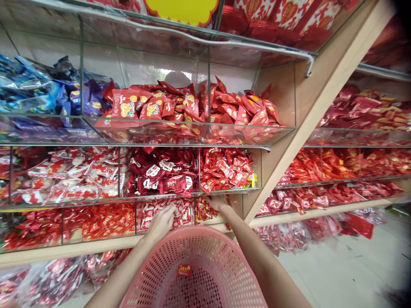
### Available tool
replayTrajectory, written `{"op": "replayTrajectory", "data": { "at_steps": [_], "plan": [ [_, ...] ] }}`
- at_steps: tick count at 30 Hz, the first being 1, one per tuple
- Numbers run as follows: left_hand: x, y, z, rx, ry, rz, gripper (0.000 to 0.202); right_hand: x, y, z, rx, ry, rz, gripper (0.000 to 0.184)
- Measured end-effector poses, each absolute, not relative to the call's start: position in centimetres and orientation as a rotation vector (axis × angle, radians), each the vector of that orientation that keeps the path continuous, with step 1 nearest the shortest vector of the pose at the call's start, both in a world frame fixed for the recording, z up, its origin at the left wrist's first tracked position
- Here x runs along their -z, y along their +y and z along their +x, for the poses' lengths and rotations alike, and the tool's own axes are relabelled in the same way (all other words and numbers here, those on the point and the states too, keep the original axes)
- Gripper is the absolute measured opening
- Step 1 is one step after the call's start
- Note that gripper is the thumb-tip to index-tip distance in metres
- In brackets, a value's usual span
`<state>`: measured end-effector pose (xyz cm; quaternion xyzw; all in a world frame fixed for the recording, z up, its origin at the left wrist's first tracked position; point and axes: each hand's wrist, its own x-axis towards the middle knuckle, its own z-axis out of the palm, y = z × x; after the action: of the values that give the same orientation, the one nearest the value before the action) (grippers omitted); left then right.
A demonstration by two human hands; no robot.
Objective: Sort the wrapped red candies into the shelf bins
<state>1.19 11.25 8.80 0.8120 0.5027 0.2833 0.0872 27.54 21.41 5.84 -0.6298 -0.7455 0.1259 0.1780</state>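
My left hand (163,219) is over the bottom-shelf compartment of small white-and-red wrapped candies (184,212). Its fingers are curled closed, and what they hold, if anything, is hidden. To its right, my right hand (217,202) reaches into the neighbouring compartment, at the small red-and-gold wrapped candies (203,210). The shelf above and the hand itself mostly hide its fingertips. Between my forearms stands a pink perforated plastic basket (150,265), close to my body. One small red candy packet (184,270) lies inside it.
Glass dividers split the shelves into compartments of wrapped sweets, including dark red packets (163,171) and orange-printed red packets (154,105). A slanting wooden post (316,107) rises at the right. Clear bags of sweets (54,280) lie below the bottom shelf, above the tiled floor (337,273).
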Motion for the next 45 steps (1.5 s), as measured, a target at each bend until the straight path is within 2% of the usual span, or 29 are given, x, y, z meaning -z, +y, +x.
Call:
{"op": "replayTrajectory", "data": {
  "at_steps": [6, 13, 20, 27, 32, 37, 45],
  "plan": [
    [-6.0, 12.3, 0.7, -0.765, 1.522, 2.330, 0.026, -4.3, 19.4, 28.4, -0.401, -2.314, -1.786, 0.050],
    [-4.8, 12.1, -0.1, -0.796, 1.518, 2.189, 0.026, -5.4, 17.7, 30.7, -0.782, -2.393, -1.403, 0.046],
    [-4.9, 12.2, 0.3, -0.806, 1.556, 2.154, 0.025, -6.7, 21.3, 31.0, -0.420, -2.065, -1.766, 0.035],
    [-4.7, 12.1, 0.3, -0.829, 1.585, 2.186, 0.025, -2.9, 20.4, 29.3, -0.319, -2.074, -1.991, 0.045],
    [-4.7, 12.0, 0.4, -0.810, 1.609, 2.186, 0.026, -1.8, 18.5, 31.0, -0.482, -2.132, -1.633, 0.044],
    [-4.9, 11.9, 0.6, -0.761, 1.651, 2.192, 0.026, -1.2, 18.8, 31.7, -0.667, -1.849, -1.466, 0.055],
    [-4.7, 12.0, 0.9, -0.700, 1.731, 2.213, 0.025, -1.2, 18.9, 31.7, -0.723, -1.637, -1.422, 0.037]
  ]
}}
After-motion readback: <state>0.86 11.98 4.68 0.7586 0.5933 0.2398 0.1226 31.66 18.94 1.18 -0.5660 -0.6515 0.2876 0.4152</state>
